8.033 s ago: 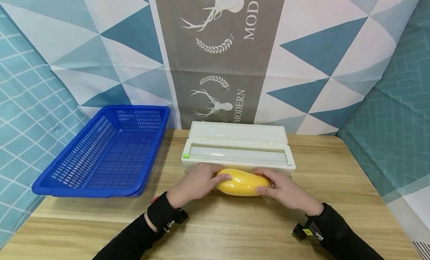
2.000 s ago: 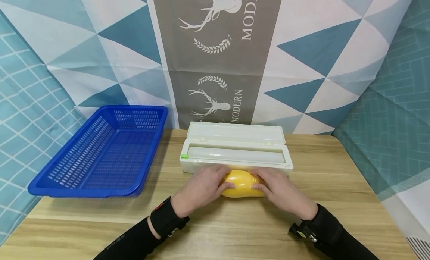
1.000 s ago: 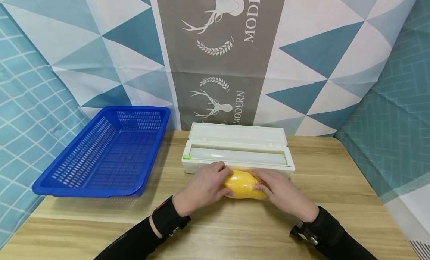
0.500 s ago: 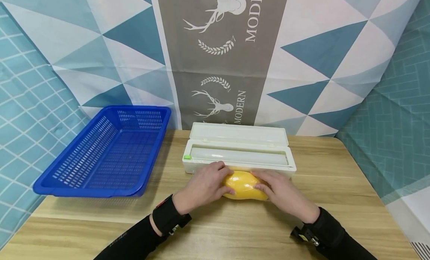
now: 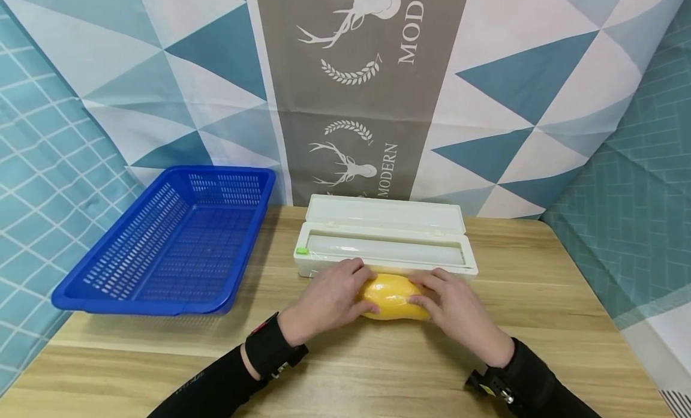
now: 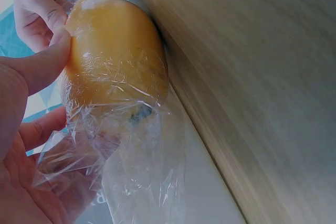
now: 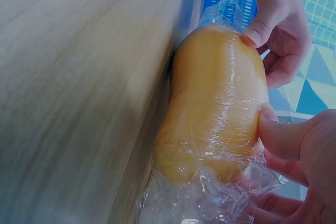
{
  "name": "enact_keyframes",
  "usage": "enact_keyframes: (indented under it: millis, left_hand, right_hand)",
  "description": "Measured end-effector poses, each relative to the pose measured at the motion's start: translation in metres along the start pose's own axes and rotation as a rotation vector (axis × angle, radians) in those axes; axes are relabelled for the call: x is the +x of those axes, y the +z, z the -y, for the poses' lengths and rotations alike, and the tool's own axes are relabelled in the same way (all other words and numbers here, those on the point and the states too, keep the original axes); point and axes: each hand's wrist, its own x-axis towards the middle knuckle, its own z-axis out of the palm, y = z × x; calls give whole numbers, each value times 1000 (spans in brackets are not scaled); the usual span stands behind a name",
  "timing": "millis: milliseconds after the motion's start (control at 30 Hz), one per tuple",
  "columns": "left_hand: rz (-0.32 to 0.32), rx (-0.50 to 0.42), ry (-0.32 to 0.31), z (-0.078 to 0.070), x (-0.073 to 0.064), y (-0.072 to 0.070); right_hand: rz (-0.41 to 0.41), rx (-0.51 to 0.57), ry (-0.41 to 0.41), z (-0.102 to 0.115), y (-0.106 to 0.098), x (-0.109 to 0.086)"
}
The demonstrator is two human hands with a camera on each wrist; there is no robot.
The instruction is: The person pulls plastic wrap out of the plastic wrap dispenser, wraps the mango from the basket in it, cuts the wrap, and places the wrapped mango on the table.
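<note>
A smooth yellow fruit point(image 5: 392, 298), shaped like a large mango, lies just in front of a white cling film dispenser point(image 5: 385, 250). Clear cling film point(image 7: 210, 200) covers the fruit, with loose crumpled film gathered at both ends. My left hand point(image 5: 329, 298) grips its left end, thumb on the near side and fingers over the far side. At the other end my right hand point(image 5: 459, 307) holds it the same way. In the left wrist view, a small dark spot shows through the cling film point(image 6: 142, 156) at the fruit's end; some fingers are hidden behind film.
The dispenser's lid point(image 5: 385, 213) stands raised at the back, with a film roll inside and a green slider point(image 5: 302, 250) at its left. A blue perforated basket point(image 5: 146, 307) sits at the left of the wooden table point(image 5: 367, 376). Patterned cloth hangs behind.
Since the oldest frame, both hands have come closer together on the fruit, covering more of its ends. In the last half second, the right hand's knuckles have risen while the left stays nearly still.
</note>
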Motion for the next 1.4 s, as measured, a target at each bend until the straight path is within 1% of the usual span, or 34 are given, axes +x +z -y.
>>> enact_keyframes:
  millis: [133,267,400,500,600,700,800,867,933,1067,1200,1300,1400]
  left_hand:
    - [2,33,-9,-3,-1,1]
    - [-1,58,-3,-4,-2,2]
    - [-4,50,-4,-4,-1,0]
    - [-19,35,-2,0,-1,-4]
    - [-63,-4,-2,8,-2,-10]
    - [-137,-53,-13,19,-4,-17]
    - [-223,-101,-43,32,-4,-22]
    - [-260,-114,-76,40,-5,-25]
    - [-284,-128,-104,47,-7,-25]
    - [-255,-130,-200,57,-12,-23]
    - [-195,-162,-296,66,-17,-20]
    - [-167,-205,-344,72,-21,-19]
    - [-141,-234,-379,77,-24,-17]
  right_hand:
    - [12,-7,-5,-1,-1,-1]
    - [15,-12,-3,-1,-1,-1]
    - [14,-10,-1,-1,-3,-1]
    - [21,-6,6,-1,-2,-1]
    - [28,2,12,-2,-2,0]
    - [32,10,14,-2,-2,0]
    - [31,11,16,-3,-3,0]
    - [31,10,17,-4,-3,0]
    - [32,9,17,-5,-3,-1]
    - [29,7,15,-5,-2,-1]
    - [25,2,12,-6,-2,-1]
    - [24,7,8,-6,-2,-1]
    - [22,14,6,-7,-2,-1]
